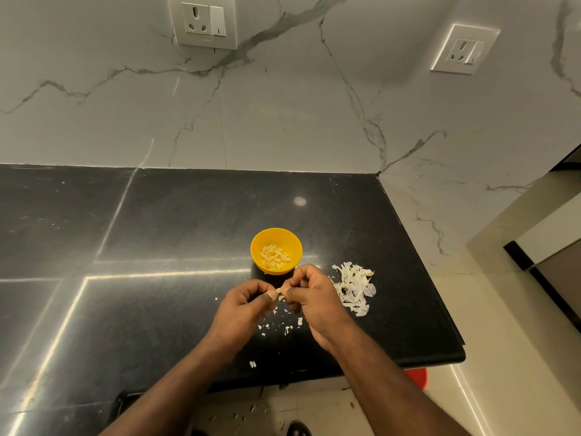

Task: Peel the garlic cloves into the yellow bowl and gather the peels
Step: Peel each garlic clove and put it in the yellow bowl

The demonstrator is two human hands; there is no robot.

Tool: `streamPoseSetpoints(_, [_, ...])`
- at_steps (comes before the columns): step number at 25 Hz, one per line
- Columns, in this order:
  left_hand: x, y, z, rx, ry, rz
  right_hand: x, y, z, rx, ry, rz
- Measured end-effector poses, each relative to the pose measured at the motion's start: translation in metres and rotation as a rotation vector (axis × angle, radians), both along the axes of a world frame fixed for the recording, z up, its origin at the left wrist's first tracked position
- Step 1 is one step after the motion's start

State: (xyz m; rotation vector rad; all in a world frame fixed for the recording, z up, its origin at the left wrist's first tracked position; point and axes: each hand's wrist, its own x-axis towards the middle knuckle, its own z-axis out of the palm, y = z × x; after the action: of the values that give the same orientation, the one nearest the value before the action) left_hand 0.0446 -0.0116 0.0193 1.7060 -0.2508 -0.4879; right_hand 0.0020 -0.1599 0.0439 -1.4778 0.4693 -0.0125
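Over scattered peel bits (284, 329) on the black tabletop (163, 234), the left hand (240, 309) and right hand (314, 297) together pinched a garlic clove (279, 292). Right lay the peel pile (353, 287); beyond, the yellow bowl (276, 250) held peeled cloves (274, 255).

Dim warm indoor light, overhead source. Glare spot and bright streaks on the black countertop (188, 221). Wide-angle bends edges; hands slightly soft, rest reasonably sharp.

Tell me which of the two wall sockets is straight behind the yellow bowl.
The left wall socket, on the back wall above the yellow bowl. The other wall socket sits on the side wall, far off to the right.
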Motion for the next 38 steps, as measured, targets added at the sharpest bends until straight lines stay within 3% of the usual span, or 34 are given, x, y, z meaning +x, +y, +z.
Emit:
streamPoseSetpoints(12, [0.005, -0.002, 0.003, -0.054, 0.226, 0.040, -0.005, -0.010, -0.003, -0.370, -0.156, 0.143])
streamPoseSetpoints(26, [0.011, 0.000, 0.009, -0.128, 0.383, -0.068, -0.003, -0.011, -0.008, -0.326, -0.164, 0.077])
streamPoseSetpoints(31, [0.006, -0.001, 0.014, -0.309, 0.724, -0.041, -0.003, -0.008, -0.008, -0.367, -0.199, 0.053])
streamPoseSetpoints(33, [0.004, -0.003, 0.011, -0.274, 0.626, -0.024, -0.003, -0.009, -0.008, -0.331, -0.181, 0.041])
streamPoseSetpoints(38, [0.003, -0.003, 0.007, 0.057, 0.030, -0.045, -0.003, -0.011, -0.008, -0.224, -0.136, -0.003])
